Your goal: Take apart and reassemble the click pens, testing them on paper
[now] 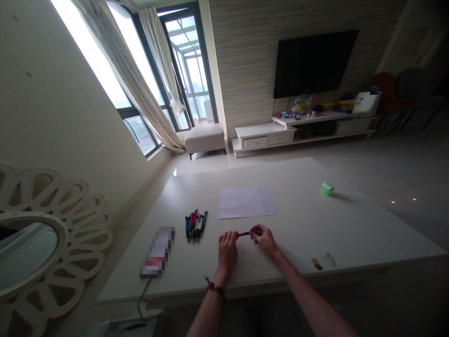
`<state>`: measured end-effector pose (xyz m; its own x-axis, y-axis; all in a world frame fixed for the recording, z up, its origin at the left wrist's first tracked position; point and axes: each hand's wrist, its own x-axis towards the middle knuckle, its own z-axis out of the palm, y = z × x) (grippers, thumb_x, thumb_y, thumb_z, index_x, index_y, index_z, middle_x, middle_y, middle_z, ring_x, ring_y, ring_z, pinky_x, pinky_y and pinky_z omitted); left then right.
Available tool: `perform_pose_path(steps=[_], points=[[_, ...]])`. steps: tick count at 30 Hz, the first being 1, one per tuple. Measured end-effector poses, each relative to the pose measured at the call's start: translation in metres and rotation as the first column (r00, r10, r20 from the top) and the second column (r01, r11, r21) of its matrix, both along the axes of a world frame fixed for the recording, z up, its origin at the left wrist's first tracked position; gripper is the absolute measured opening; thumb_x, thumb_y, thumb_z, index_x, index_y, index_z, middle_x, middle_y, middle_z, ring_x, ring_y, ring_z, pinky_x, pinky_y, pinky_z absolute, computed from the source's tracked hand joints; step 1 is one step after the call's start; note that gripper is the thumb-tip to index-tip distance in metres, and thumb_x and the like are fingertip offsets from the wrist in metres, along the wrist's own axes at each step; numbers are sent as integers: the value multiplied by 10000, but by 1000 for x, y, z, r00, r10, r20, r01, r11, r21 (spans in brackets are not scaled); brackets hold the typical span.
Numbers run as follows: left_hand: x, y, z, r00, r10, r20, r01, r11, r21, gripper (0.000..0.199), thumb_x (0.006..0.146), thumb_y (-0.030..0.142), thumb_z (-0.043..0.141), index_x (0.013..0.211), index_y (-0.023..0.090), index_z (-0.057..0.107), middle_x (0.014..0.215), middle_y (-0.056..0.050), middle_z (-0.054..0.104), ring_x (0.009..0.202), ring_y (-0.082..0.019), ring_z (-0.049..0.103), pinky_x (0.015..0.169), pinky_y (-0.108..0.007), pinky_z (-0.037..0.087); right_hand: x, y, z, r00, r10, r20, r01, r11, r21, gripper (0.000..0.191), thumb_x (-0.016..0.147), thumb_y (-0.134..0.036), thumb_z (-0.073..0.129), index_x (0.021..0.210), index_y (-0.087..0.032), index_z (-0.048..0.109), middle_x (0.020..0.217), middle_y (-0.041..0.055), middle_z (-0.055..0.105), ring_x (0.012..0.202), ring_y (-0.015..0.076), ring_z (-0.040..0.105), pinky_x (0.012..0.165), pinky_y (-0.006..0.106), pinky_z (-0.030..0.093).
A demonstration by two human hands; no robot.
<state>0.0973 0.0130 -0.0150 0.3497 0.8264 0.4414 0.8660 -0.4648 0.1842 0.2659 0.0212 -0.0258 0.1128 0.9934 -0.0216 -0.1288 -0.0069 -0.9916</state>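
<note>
Between my two hands is a pink and black pen (242, 234), held roughly level just above the white table (298, 224). My left hand (228, 247) has its fingers closed round the pink end. The fingertips of my right hand (261, 236) pinch the dark end. A sheet of white paper (245, 202) lies flat beyond my hands. Several pens (195, 225) with blue, pink, white and green barrels lie side by side in a group to the left of my left hand.
A blurred-out device (158, 252) with a cable lies at the table's left. A green box (327, 188) stands at the right. Two small items, one brown and yellow (317, 264), one pale (329, 259), lie near the front edge. A round mirror (28, 250) is at far left.
</note>
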Motion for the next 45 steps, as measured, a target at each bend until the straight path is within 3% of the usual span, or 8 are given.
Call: perform_pose_path(steps=[3, 8, 13, 18, 29, 33, 39, 45], points=[[-1, 0, -1, 1000, -5, -8, 5, 1000, 16, 167, 861, 114, 398, 921, 205, 525, 830, -14, 568, 788, -154, 502, 725, -306, 346, 0, 0, 0, 999, -8, -44, 8, 1000, 2, 469, 560, -514, 727, 812, -152, 566, 690, 31, 636, 574, 143, 593, 434, 224, 464], [0, 0, 0, 1000, 2, -7, -2, 1000, 8, 165, 854, 101, 401, 905, 201, 522, 821, -17, 567, 795, -162, 504, 725, -310, 342, -2, 1, 0, 1000, -1, 8, 1, 999, -35, 438, 589, -555, 682, 680, -145, 557, 523, 8, 585, 425, 111, 519, 349, 210, 403], [0, -1, 0, 1000, -6, 1, 6, 1000, -12, 176, 865, 109, 383, 912, 201, 525, 821, -20, 574, 786, -164, 506, 732, -317, 339, -2, 0, 0, 998, -48, -52, 50, 998, 25, 469, 532, -505, 740, 794, -157, 566, 673, 29, 636, 568, 149, 594, 417, 228, 468], [0, -1, 1, 1000, 0, 3, 0, 1000, -7, 183, 865, 108, 373, 908, 203, 524, 821, -18, 574, 795, -167, 510, 735, -314, 344, -4, 1, -1, 999, -33, 0, 33, 999, -15, 436, 581, -549, 688, 699, -152, 553, 538, 10, 594, 440, 122, 532, 350, 218, 407], [1, -1, 3, 1000, 0, 4, 0, 1000, -8, 184, 877, 122, 367, 907, 199, 531, 822, -20, 576, 790, -166, 511, 723, -312, 339, -2, 1, -4, 999, -32, -18, 32, 999, 30, 442, 576, -517, 716, 764, -156, 544, 595, 13, 604, 521, 137, 571, 406, 218, 447], [1, -1, 2, 1000, 0, -1, 0, 1000, -6, 177, 870, 118, 382, 907, 198, 535, 821, -20, 576, 789, -163, 509, 725, -308, 336, -2, 1, -4, 999, -32, -41, 30, 999, -41, 461, 620, -574, 654, 768, -152, 545, 576, 19, 607, 459, 126, 548, 382, 224, 436], [2, -1, 2, 1000, 8, 9, -7, 999, -53, 174, 880, 134, 376, 924, 200, 532, 841, -23, 579, 810, -162, 505, 749, -310, 328, -4, -2, -2, 992, -108, -68, 112, 992, 59, 426, 551, -475, 737, 780, -165, 557, 670, 23, 638, 581, 153, 603, 442, 233, 488], [1, 1, 1, 1000, 5, 17, -4, 998, -60, 179, 877, 135, 378, 920, 203, 537, 842, -29, 583, 812, -167, 507, 758, -318, 327, -5, 0, 1, 998, -66, -8, 66, 998, -9, 407, 619, -546, 658, 679, -160, 544, 507, 2, 590, 389, 114, 512, 339, 217, 395]])
